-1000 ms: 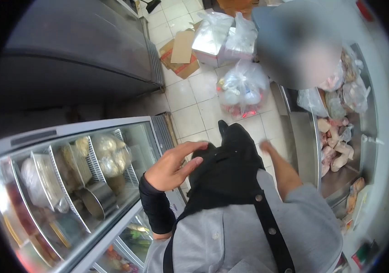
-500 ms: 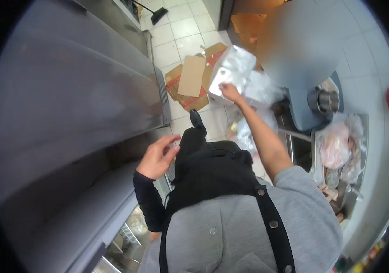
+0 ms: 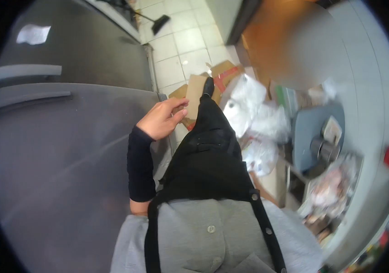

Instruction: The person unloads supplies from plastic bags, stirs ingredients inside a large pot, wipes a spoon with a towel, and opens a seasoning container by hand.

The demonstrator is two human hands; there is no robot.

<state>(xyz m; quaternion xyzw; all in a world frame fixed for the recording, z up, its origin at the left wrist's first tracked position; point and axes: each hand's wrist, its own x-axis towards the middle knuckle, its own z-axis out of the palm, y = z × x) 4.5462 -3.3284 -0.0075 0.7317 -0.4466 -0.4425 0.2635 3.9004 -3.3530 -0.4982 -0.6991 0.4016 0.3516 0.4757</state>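
Observation:
My left hand (image 3: 162, 119), with a black sleeve (image 3: 140, 166) on its forearm, hangs in the air beside the grey fridge door (image 3: 76, 136). Its fingers are loosely bent, the thumb is apart from them, and nothing is held. Behind it on the floor is flattened cardboard (image 3: 196, 93), partly under my black shoe (image 3: 208, 86). Of my right arm only a strip of forearm (image 3: 265, 189) shows beside the black apron (image 3: 203, 159); the hand itself is hidden. Past the apron, white plastic-wrapped packs (image 3: 247, 98) and a clear plastic bag (image 3: 260, 154) lie on the floor.
A broom (image 3: 160, 23) is on the tiles ahead. At right are a blue-grey bin or board (image 3: 306, 132), a metal container (image 3: 326, 149) and a tub of bagged items (image 3: 333, 189). A blurred area covers the upper right. A fridge handle (image 3: 30, 100) juts out at left.
My right hand was on the white plastic-wrapped pack and has drawn back out of sight. The view has shifted forward, and my shoe is now on the cardboard. My left hand stays raised and empty.

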